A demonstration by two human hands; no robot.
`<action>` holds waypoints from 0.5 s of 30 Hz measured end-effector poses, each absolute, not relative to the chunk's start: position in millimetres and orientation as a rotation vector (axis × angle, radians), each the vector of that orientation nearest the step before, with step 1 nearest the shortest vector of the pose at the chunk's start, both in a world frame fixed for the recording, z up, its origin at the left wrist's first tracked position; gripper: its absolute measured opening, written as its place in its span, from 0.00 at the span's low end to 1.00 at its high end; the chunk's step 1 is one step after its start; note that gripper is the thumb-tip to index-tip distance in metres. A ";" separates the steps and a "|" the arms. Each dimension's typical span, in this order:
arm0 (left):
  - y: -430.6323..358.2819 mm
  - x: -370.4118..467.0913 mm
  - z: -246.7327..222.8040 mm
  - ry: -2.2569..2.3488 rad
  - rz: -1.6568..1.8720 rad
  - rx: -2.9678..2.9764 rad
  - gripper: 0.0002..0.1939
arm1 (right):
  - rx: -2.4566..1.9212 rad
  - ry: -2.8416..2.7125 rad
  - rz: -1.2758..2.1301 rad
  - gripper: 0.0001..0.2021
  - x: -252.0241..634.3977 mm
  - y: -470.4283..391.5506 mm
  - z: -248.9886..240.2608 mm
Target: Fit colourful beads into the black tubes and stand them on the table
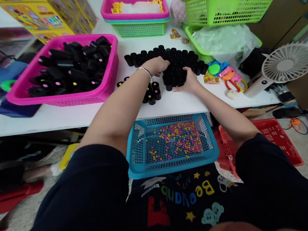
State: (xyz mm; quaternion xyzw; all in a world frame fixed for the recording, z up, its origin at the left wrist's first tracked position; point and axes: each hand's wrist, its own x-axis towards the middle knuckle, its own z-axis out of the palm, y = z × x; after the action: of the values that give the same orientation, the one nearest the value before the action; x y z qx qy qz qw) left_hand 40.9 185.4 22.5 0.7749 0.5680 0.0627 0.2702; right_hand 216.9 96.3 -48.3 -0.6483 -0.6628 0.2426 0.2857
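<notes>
A tight group of black cylindrical pieces (176,60) stands upright on the white table. My left hand (158,65), with a band at the wrist, is at the left side of this group. Its fingers are curled together, and what lies under them is hidden. At the front right edge of the group, my right hand (189,83) rests with thumb and fingers apart against the pieces. Nearer to me, a small cluster of black cylinders with pink and yellow dots on top (151,94) stands below my left wrist.
A pink basket (82,97) full of black cylinders stands on the left. In front of the table is a blue basket (135,148) holding small pink and yellow pieces. Green baskets (230,3) and a small fan (288,64) stand on the right, stacked baskets (139,29) behind.
</notes>
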 end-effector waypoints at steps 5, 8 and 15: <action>176.2 50.0 22.4 1.497 0.141 1.842 0.25 | -1.751 -1.826 0.648 0.71 219.4 103.0 -60.3; 171.6 54.9 19.4 1.434 0.148 1.885 0.26 | -1.780 -1.831 0.631 0.73 216.5 101.6 -58.9; 163.8 69.7 3.8 1.382 0.382 1.847 0.22 | -1.866 -1.800 0.593 0.71 208.5 84.0 -44.1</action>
State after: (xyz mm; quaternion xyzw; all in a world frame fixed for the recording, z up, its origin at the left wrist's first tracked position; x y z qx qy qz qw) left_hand 69.7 163.8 3.8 0.7270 0.5439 0.1505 0.3911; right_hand 208.5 84.0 -44.1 -0.6814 -0.6572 0.2164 0.2386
